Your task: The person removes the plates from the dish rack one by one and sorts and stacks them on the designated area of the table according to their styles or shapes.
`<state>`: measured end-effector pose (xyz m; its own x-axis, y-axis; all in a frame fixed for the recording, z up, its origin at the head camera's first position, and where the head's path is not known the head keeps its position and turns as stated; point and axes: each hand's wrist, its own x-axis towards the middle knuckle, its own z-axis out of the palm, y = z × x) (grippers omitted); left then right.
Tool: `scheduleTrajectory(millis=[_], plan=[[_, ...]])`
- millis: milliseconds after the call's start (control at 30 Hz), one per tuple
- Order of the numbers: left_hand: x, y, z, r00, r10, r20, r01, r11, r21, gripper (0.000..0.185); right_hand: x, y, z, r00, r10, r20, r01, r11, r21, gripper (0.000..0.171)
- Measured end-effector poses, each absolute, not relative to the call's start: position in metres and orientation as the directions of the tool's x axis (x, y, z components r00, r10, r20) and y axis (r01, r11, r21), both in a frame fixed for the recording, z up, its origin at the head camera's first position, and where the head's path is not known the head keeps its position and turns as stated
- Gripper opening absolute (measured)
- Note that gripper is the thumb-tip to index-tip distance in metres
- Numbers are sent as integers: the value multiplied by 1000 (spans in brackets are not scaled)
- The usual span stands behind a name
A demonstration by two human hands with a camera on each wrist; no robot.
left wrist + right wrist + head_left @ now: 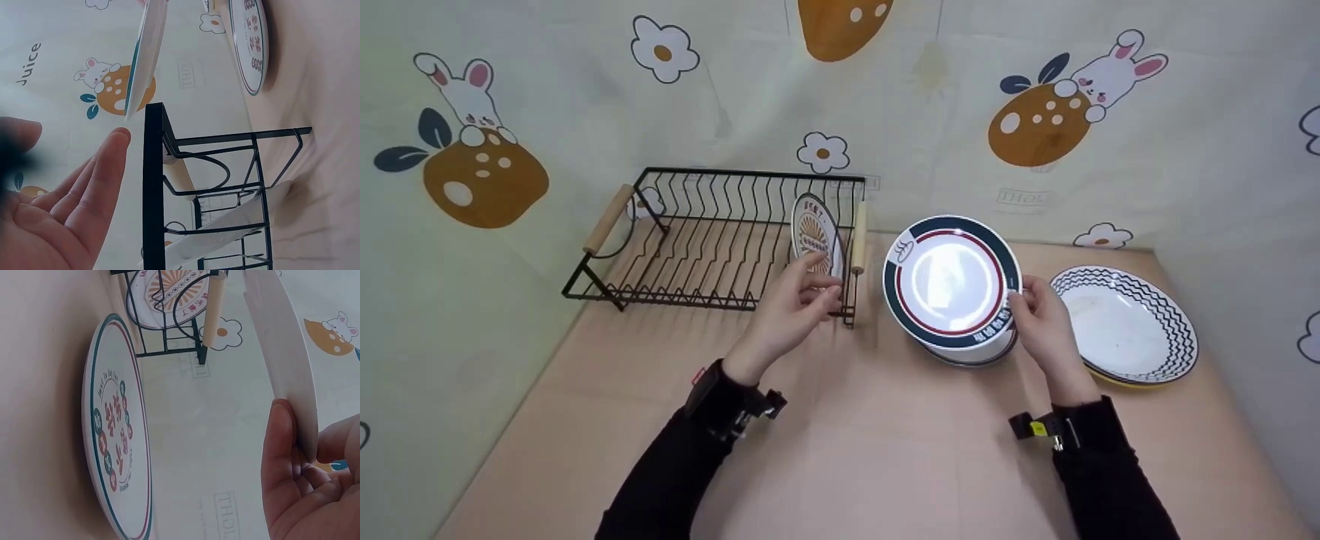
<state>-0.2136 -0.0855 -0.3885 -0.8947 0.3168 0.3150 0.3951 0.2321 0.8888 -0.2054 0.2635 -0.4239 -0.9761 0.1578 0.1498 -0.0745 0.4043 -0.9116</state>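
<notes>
So the navy-rimmed plate [950,281] is up off the worktop [840,450], tilted nearly upright with its face toward the camera. The right hand [1039,319] has it by the right-hand edge: thumb on the front rim, fingers [292,455] curled round the back, a pinch on one side only. Right under those fingers lies another plate with red lettering [115,433], flat on the worktop, and just past the back of the hand sits a zigzag-pattern plate [1125,322] stacked on a yellow one.

The left hand [791,307] holds nothing. Its fingers [104,174] are straight and loosely spread, fingertips right by the near corner of the black wire dish rack [712,232], close to the wooden handle [858,236] on that end. One sunburst-pattern plate [814,236] stands upright in the slot just beyond those fingertips.

What could go wrong, as I see it: a glossy plate held by one edge could slip or swing, and if it drops it lands on the lettered plate directly below, so chips on both. The rack's end frame and handle also sit between the held plate and the free slots, so clipping the rim on the wire looks like a real risk, as does knocking the standing plate over.

The worktop is a plain peach-coloured sheet, matte and smooth. Around it hangs a pale backdrop [960,112] printed with bunnies, flowers and orange strawberry shapes, closing in three sides.
</notes>
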Motion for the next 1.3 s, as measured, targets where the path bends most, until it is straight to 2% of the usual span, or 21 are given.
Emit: scheduleTrajectory(millis=[433,1300], plan=[[-217,-97,-389,-879,265,397,473,371,799,56,-199,282,-430,-980,162,115,-32,440,-897,35],[-224,-117,-389,-869,176,463,472,581,664,60,-196,304,-447,-985,172,17,83,552,-830,45]])
